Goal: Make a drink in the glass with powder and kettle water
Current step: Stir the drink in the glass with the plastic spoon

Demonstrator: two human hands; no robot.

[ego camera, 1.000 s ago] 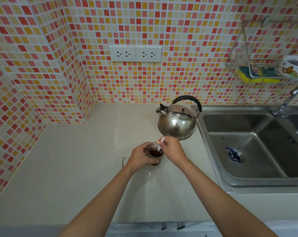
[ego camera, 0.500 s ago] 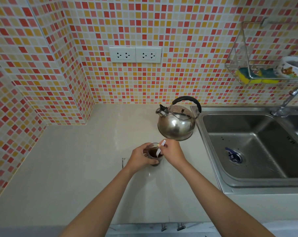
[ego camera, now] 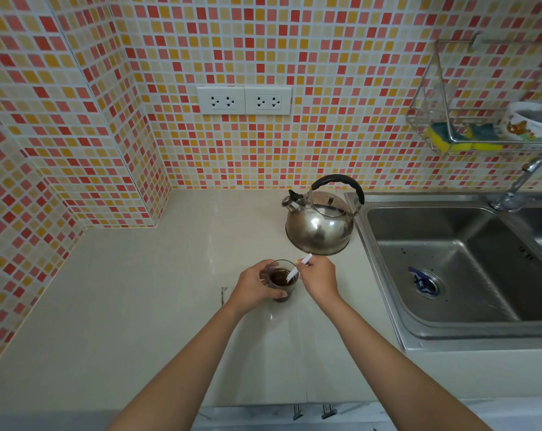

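The glass [ego camera: 281,283] stands on the worktop [ego camera: 139,306], just in front of the kettle [ego camera: 319,225], and it has dark brown drink in it. A white spoon [ego camera: 297,269] sits in the glass, and its handle leans up and to your right. Your left hand [ego camera: 254,284] is wrapped round the glass from the left. Your right hand [ego camera: 319,279] is on the other side and pinches the spoon's top end. I think you are stirring, so keep the spoon inside the rim.
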